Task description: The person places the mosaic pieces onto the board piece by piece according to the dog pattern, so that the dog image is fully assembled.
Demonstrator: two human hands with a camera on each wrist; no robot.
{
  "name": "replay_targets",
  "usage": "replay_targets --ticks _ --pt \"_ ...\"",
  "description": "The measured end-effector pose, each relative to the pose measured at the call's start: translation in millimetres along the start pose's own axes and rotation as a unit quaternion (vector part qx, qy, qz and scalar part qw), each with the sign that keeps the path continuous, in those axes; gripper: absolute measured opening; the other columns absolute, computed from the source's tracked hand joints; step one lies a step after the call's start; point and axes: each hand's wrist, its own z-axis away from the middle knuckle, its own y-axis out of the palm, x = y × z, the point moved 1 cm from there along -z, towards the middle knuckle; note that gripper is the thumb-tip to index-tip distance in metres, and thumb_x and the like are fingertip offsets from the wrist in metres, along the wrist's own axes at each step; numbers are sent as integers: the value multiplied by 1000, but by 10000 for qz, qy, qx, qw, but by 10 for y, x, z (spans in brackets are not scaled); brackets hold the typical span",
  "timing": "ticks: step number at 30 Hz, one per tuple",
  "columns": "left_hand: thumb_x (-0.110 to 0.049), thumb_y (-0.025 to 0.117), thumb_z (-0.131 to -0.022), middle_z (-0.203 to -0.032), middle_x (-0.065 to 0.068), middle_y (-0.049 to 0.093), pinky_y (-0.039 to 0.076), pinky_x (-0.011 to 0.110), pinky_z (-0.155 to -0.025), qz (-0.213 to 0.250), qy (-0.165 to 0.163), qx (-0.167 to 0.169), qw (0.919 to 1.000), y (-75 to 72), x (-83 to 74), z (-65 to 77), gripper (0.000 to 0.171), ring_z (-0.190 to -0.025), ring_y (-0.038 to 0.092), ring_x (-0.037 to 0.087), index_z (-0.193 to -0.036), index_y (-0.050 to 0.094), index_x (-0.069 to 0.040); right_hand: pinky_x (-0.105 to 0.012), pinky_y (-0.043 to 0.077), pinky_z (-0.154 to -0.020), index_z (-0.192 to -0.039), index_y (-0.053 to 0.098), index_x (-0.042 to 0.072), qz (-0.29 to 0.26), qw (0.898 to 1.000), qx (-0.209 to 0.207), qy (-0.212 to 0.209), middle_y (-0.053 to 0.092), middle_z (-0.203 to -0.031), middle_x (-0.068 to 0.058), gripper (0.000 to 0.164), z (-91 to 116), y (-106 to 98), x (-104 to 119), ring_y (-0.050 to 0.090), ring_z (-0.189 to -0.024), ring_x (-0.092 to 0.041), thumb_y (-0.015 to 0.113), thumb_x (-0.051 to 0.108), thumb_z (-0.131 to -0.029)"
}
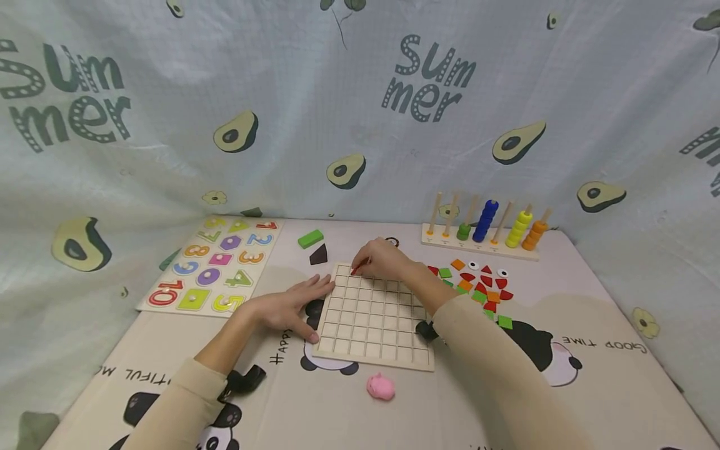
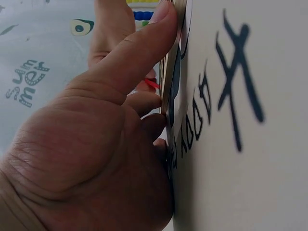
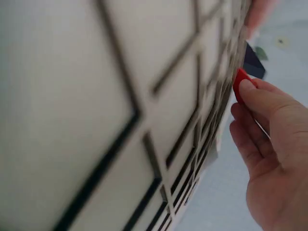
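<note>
A wooden grid board (image 1: 371,312) with square cells lies on the table in the head view. My left hand (image 1: 289,306) is spread along its left side, thumb at the lower edge and fingertips near the upper corner. In the left wrist view, that thumb (image 2: 149,45) lies against the board's edge. Over the far-left cells, my right hand (image 1: 382,259) pinches a small red piece (image 1: 354,270) between thumb and finger. The right wrist view shows this red piece (image 3: 239,84) close against the grid.
Several red, green and orange pieces (image 1: 484,287) lie right of the board. Beyond them stands a bead rack (image 1: 478,242). A number puzzle (image 1: 214,269) lies at left, with a green block (image 1: 310,239) and dark block (image 1: 319,254) nearby. A pink toy (image 1: 380,387) sits in front.
</note>
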Motion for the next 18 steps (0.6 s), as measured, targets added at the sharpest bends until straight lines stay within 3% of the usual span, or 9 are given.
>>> replay_targets --ticks 4,8,18 --pt "-54 80 -68 -162 -7 -1 5 51 -117 -36 -84 -20 10000 2 -11 3 113 -147 -8 21 -155 14 -24 -25 52 -82 -94 78 13 549 9970 388 -377 74 -96 3 11 -5 29 24 66 -91 -9 74 12 -84" --pt "-54 80 -68 -162 -6 0 5 52 -117 -28 -119 -41 9999 6 -20 23 113 -147 -8 21 -155 15 -24 -31 48 -91 -97 78 15 965 9916 704 -492 72 -101 4 12 -8 23 52 64 -98 -12 71 16 -87" --pt "-52 81 -68 -162 -7 -1 4 52 -117 48 -115 -4 9999 17 -17 -5 113 -147 -9 21 -155 14 -25 -26 50 -86 -92 78 15 756 9953 538 -291 71 -99 4 9 -6 67 27 64 -95 -10 72 13 -86"
